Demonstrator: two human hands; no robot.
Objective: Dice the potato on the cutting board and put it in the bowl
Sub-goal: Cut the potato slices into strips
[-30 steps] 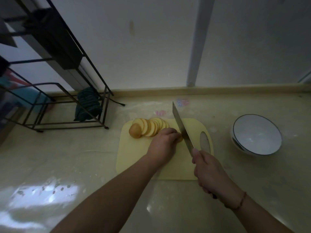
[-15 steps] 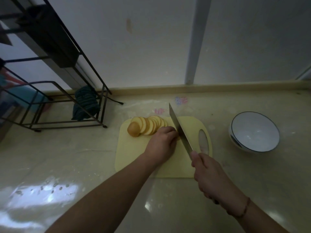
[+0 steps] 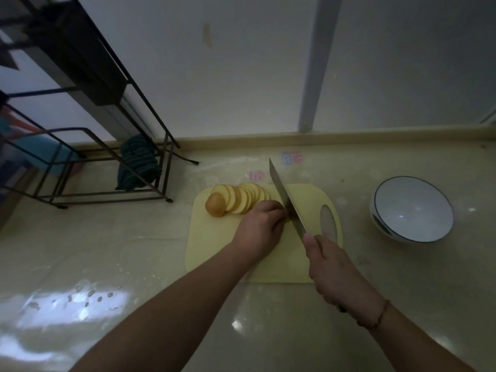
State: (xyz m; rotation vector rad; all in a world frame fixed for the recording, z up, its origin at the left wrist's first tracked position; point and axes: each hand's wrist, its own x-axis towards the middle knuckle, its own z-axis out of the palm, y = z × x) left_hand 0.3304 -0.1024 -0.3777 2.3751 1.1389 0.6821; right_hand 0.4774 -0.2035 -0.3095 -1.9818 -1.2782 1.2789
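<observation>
Both arms are bare, with no sleeves. The right hand has a thin reddish-brown string bracelet around its wrist. The left hand wears nothing.

Potato slices lie on the cutting board, bowl to its right, rack left.

The pale, glossy tabletop ran to a low beige ledge at the far wall. On it, near the middle, lay a yellow cutting board with an oval handle hole at its right end, and well to the right of it stood a white bowl with a dark rim. At the far left stood a black wire rack, and two small pink-and-blue marks showed on the surface just beyond the board.
</observation>
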